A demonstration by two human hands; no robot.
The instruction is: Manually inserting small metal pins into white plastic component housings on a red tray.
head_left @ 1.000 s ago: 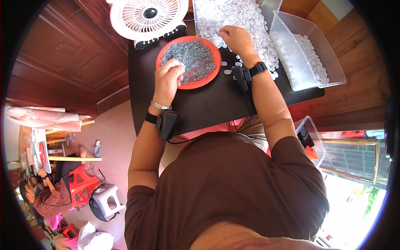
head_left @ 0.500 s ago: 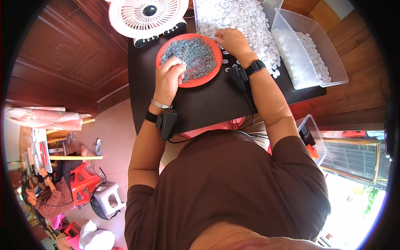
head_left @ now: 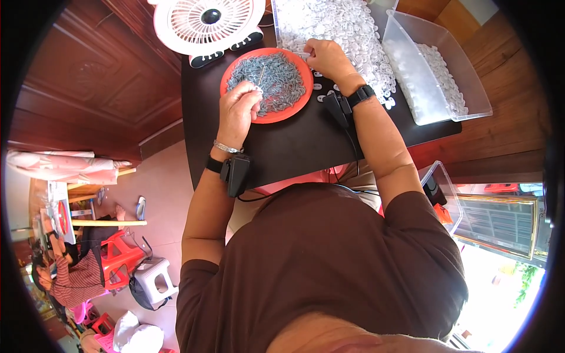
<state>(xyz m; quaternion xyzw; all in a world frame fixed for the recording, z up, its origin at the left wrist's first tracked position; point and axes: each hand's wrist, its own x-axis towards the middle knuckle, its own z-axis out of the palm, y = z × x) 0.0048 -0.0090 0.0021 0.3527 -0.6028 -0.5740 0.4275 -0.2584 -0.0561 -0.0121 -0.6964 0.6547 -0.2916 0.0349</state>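
My left hand (head_left: 238, 107) is pinched closed over the near left part of an orange-red plate (head_left: 272, 119). A whitish bit shows at its fingertips, and a thin pale rod-like line rises beside them; I cannot make out what is held. Small grey metal screws (head_left: 285, 82) are heaped on the plate. My right hand (head_left: 331, 60) is closed at the plate's far right rim, with a small white plastic piece (head_left: 305, 55) at its fingertips. Just beyond it, many white oval pieces (head_left: 329, 20) with holes spill from a clear bin onto the dark table (head_left: 294, 147).
A white fan (head_left: 209, 26) stands at the back left. To the right, a clear plastic bin (head_left: 471, 65) holds more white pieces. Black wrist devices with cables sit on both my wrists. Far left, another person (head_left: 76, 279) sits near red and white stools (head_left: 156, 279).
My right hand has shifted very slightly, and a white piece now shows at its fingertips. My left hand stays in place. The person at far left has moved their arm.
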